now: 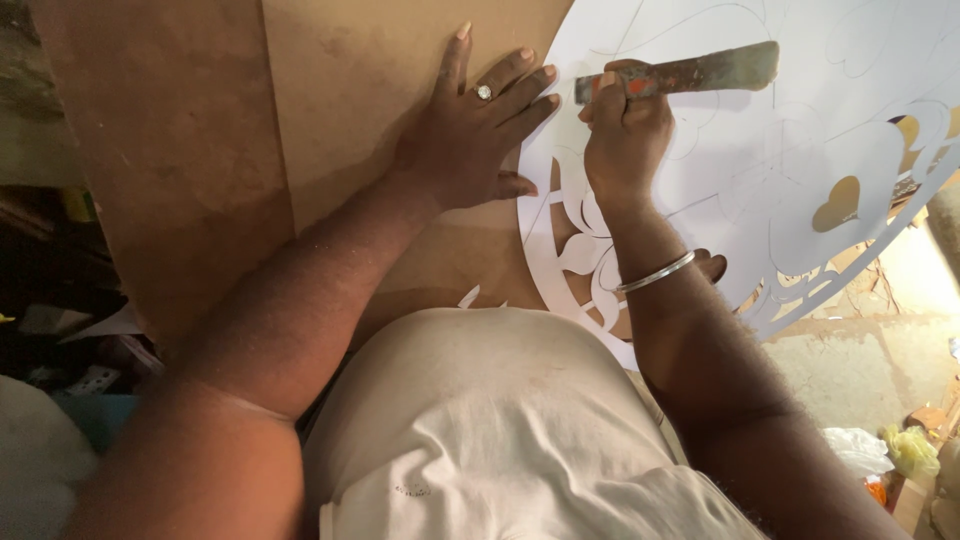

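My left hand (470, 125), with a ring on one finger, lies flat and spread on a brown board (350, 80), its fingertips reaching the edge of a large white sheet (740, 160). The sheet carries drawn curves and cut-out heart and leaf shapes. My right hand (625, 130), with a metal bangle on the wrist, is closed around a worn flat metal tool (690, 72) with red-stained handle, held across the white sheet just right of my left fingers. The tool's lower end is hidden inside my fist.
The brown board leans across the upper left. Cut-out openings (840, 205) show at the sheet's right. Rough pale floor (860, 360) lies lower right with crumpled plastic bags (885, 450). Dark clutter fills the left edge (60, 300). My white shirt (480, 430) covers the bottom centre.
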